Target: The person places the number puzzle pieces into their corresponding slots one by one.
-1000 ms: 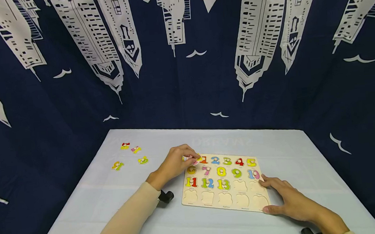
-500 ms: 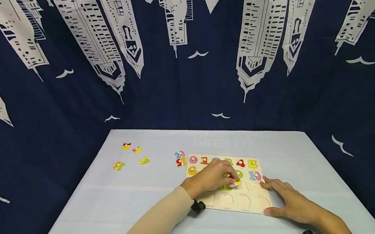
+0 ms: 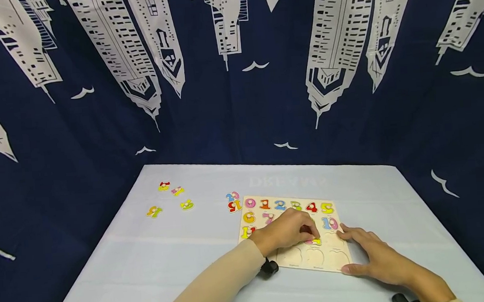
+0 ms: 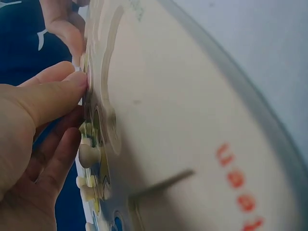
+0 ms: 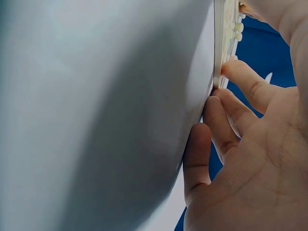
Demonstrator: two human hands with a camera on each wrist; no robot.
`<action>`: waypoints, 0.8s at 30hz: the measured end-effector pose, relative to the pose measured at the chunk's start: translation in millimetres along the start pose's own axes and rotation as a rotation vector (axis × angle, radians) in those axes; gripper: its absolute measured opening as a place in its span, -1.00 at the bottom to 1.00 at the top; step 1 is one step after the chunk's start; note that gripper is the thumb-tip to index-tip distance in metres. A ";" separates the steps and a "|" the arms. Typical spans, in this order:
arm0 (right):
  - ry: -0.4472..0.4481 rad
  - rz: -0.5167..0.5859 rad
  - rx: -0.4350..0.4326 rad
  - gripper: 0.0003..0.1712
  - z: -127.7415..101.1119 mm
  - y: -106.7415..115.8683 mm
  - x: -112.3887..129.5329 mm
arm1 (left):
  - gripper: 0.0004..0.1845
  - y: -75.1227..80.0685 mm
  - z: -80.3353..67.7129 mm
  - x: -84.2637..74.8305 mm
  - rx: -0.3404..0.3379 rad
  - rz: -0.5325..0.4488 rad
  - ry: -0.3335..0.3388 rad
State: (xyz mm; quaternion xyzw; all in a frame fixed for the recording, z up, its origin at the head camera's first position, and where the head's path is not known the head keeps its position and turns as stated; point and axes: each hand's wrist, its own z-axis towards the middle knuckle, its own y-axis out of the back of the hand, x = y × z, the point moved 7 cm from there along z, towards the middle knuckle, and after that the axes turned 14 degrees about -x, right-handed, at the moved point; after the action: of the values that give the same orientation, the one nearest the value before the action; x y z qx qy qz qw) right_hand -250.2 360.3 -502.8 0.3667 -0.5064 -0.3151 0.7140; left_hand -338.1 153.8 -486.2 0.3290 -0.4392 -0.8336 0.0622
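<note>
A wooden number puzzle board (image 3: 333, 259) lies on the pale table (image 3: 148, 262), with coloured numbers filling its upper rows and bare cut-outs along the near row. My left hand (image 3: 311, 234) is over the board's middle and pinches a yellow and pink number piece (image 3: 314, 242), holding it low over the third row. In the left wrist view its fingers (image 4: 53, 94) press the piece against the board (image 4: 183, 120). My right hand (image 3: 361, 250) rests with straight fingers on the board's right edge. The right wrist view shows those fingertips (image 5: 240, 72) at the board's edge (image 5: 219, 57).
Several loose number pieces (image 3: 177, 191) lie at the table's far left. Two more pieces (image 3: 233, 202) sit beside the board's top left corner. A dark blue curtain (image 3: 236, 75) with white building prints hangs close behind the table.
My left hand carried a piece from the board's top left corner to its third row. Two pieces by that corner came into view. My right hand stayed put.
</note>
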 end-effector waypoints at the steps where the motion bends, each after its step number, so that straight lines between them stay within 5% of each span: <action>1: -0.002 0.003 -0.002 0.05 0.0 0.4 -0.1 | -0.89 0.0 0.5 -0.3 0.000 -0.001 0.000; 15: -0.015 0.023 0.014 0.03 -1.2 -2.5 -3.2 | -0.82 1.1 -5.3 -1.2 0.003 0.013 -0.021; 24: 0.021 -0.054 -0.030 0.02 -1.5 -1.5 -1.4 | -0.80 39.8 -17.8 20.2 -0.111 0.002 0.083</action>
State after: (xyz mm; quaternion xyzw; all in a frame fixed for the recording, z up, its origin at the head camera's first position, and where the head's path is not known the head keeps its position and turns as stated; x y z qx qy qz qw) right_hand -249.3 360.9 -505.0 0.3729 -0.4841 -0.3376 0.7160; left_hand -350.4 109.4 -472.5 0.3590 -0.3897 -0.8422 0.0995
